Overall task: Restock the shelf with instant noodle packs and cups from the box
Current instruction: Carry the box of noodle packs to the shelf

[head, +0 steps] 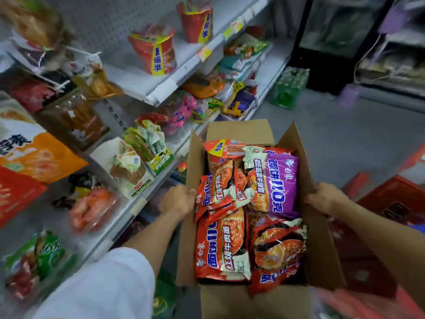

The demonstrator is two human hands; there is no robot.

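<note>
An open cardboard box (239,132) sits in front of me, its flaps raised. Inside lie red instant noodle packs (222,247), a purple noodle pack (279,180) and a red noodle cup (220,150) at the far end. My left hand (178,199) grips the box's left flap. My right hand (324,196) grips the right flap. On my left a white shelf (170,86) carries two red noodle cups (156,51), with much bare board around them.
Lower shelves (128,203) on the left hold several snack and food bags. A green pack of bottles (288,88) stands on the floor by the shelf end. A black fridge (333,42) is behind it. Red crates (391,199) stand to my right.
</note>
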